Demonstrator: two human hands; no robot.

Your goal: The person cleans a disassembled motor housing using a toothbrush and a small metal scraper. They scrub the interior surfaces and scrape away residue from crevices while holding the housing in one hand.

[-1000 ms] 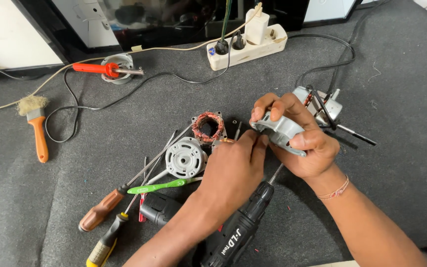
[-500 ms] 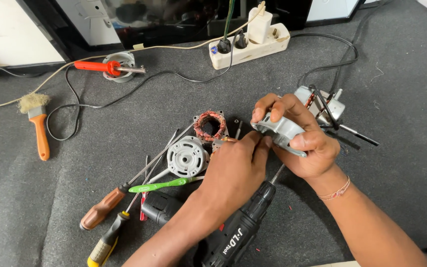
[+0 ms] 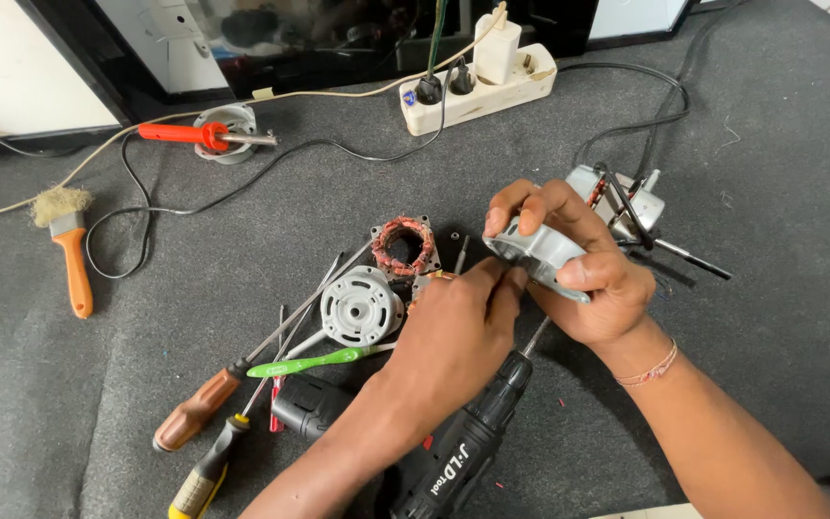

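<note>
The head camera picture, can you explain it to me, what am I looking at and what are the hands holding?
The camera sits on a person's head and looks down at their own two bare hands over a dark grey mat. The right hand grips a grey metal motor cover; the left hand pinches at its edge. Around them lie a copper-wound motor coil, a white round cover, screwdrivers, a black cordless drill, an orange-handled brush and a white power strip.
</note>
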